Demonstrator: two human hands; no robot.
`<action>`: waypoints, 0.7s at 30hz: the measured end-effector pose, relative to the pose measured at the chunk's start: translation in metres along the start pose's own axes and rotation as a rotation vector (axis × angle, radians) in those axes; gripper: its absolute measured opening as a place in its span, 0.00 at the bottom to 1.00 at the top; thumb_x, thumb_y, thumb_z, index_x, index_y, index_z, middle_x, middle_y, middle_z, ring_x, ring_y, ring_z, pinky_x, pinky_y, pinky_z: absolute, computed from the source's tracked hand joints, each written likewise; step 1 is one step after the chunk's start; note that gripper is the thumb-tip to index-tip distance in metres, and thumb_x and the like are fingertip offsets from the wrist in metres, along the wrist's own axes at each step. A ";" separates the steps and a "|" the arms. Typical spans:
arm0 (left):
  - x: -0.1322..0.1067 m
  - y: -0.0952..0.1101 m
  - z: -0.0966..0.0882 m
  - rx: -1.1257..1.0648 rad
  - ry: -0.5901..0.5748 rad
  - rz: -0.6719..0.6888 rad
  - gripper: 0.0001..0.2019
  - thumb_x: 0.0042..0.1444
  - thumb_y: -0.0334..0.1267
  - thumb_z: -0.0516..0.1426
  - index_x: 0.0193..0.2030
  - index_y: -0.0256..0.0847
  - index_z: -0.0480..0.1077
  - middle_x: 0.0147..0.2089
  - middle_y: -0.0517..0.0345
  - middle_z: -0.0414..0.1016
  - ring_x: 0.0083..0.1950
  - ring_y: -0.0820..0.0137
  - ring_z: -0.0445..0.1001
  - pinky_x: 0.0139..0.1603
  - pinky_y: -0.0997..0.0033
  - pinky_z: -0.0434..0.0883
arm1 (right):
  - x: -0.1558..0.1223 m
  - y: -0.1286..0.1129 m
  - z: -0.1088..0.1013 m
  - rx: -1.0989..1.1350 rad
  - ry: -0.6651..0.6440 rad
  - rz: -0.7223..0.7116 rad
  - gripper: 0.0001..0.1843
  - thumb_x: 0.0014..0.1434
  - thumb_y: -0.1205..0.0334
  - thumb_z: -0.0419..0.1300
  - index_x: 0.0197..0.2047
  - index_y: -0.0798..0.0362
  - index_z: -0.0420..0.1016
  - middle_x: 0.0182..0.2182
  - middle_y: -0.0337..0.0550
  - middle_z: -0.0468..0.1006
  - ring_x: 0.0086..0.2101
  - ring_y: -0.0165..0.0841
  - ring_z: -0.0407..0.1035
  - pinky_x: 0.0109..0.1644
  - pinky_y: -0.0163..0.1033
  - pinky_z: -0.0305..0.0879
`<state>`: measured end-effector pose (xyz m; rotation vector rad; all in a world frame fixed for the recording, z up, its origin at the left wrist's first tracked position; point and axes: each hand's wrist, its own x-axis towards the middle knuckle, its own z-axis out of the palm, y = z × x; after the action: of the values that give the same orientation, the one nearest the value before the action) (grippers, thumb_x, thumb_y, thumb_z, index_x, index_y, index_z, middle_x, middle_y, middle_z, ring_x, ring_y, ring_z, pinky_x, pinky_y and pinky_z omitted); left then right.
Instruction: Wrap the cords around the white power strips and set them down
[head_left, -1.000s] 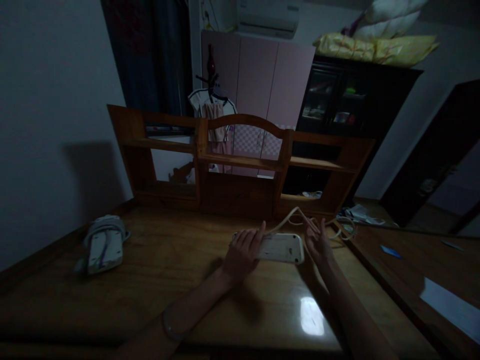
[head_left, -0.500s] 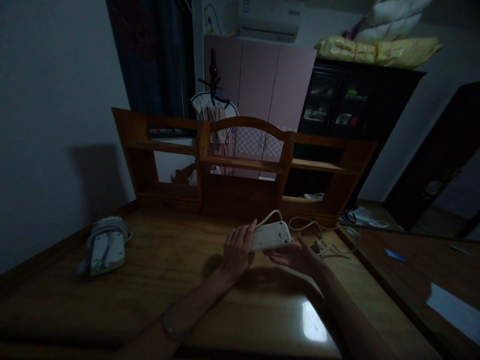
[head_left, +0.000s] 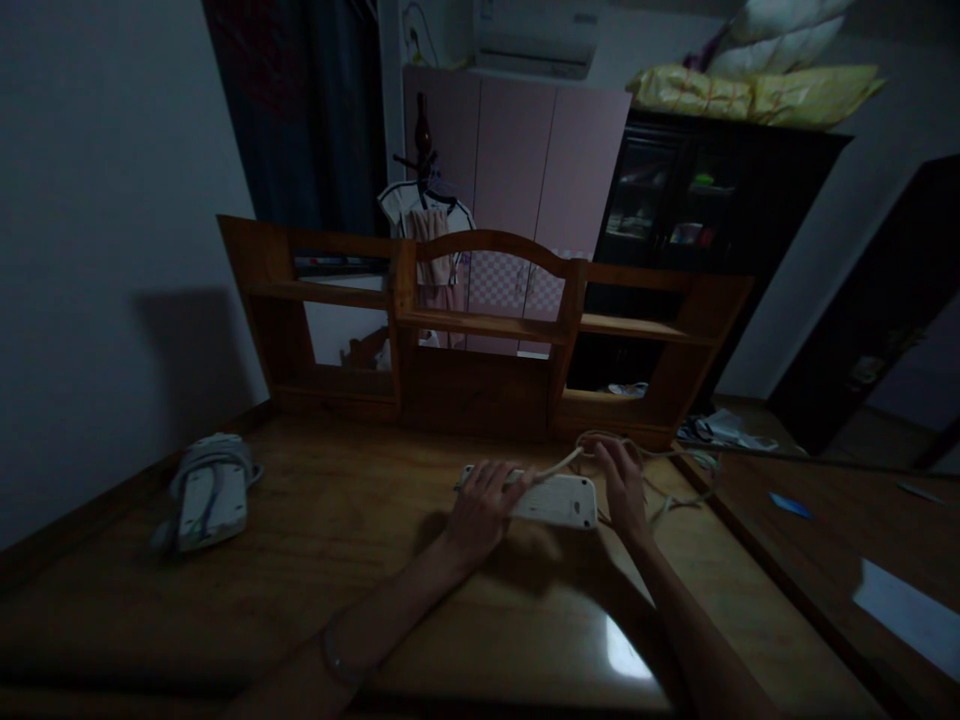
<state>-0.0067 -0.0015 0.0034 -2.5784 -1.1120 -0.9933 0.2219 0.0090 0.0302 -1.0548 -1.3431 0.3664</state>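
A white power strip (head_left: pixel 559 500) is held over the wooden desk, its flat side with corner screws facing me. My left hand (head_left: pixel 484 505) is closed around its left part, the thumb lying near the white cord (head_left: pixel 559 465). At the strip's right end my right hand (head_left: pixel 621 480) has its fingers bent around the cord, which runs across from the strip. More of the cord lies in loose loops (head_left: pixel 686 497) on the desk to the right. A second white power strip (head_left: pixel 214 500), wrapped in its own grey-white cord, rests at the far left.
A wooden shelf unit (head_left: pixel 472 325) stands along the desk's back edge. The wooden desk top (head_left: pixel 330 560) stretches in front. To the right, a lower brown surface (head_left: pixel 832 520) bears a blue card (head_left: pixel 790 506) and a white sheet (head_left: pixel 911 610). A wall borders the left side.
The strip has come lower and slightly right in my left hand. My right hand has left its underside, moved up and right, and closed on the cord.
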 end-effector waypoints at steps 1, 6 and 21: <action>-0.001 0.000 0.001 0.008 -0.009 0.029 0.32 0.53 0.26 0.50 0.65 0.51 0.52 0.56 0.50 0.63 0.55 0.58 0.61 0.58 0.53 0.57 | 0.001 0.002 0.002 0.026 -0.053 0.026 0.17 0.58 0.45 0.53 0.39 0.48 0.75 0.39 0.41 0.76 0.42 0.36 0.66 0.46 0.39 0.61; -0.002 0.000 0.002 0.024 -0.002 0.056 0.30 0.55 0.28 0.51 0.64 0.50 0.53 0.57 0.50 0.63 0.56 0.58 0.60 0.59 0.53 0.55 | -0.001 0.024 0.005 0.125 -0.235 0.264 0.26 0.57 0.40 0.52 0.22 0.54 0.69 0.20 0.39 0.69 0.24 0.30 0.62 0.28 0.34 0.58; -0.005 0.011 0.002 0.042 -0.017 -0.045 0.29 0.54 0.43 0.54 0.63 0.42 0.55 0.49 0.47 0.66 0.48 0.60 0.66 0.51 0.60 0.63 | -0.001 0.031 0.000 0.198 -0.252 0.307 0.23 0.55 0.43 0.55 0.22 0.53 0.61 0.18 0.33 0.59 0.20 0.25 0.52 0.22 0.31 0.48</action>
<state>0.0000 -0.0112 -0.0002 -2.5445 -1.1865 -0.9487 0.2319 0.0241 0.0057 -1.0736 -1.3331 0.8676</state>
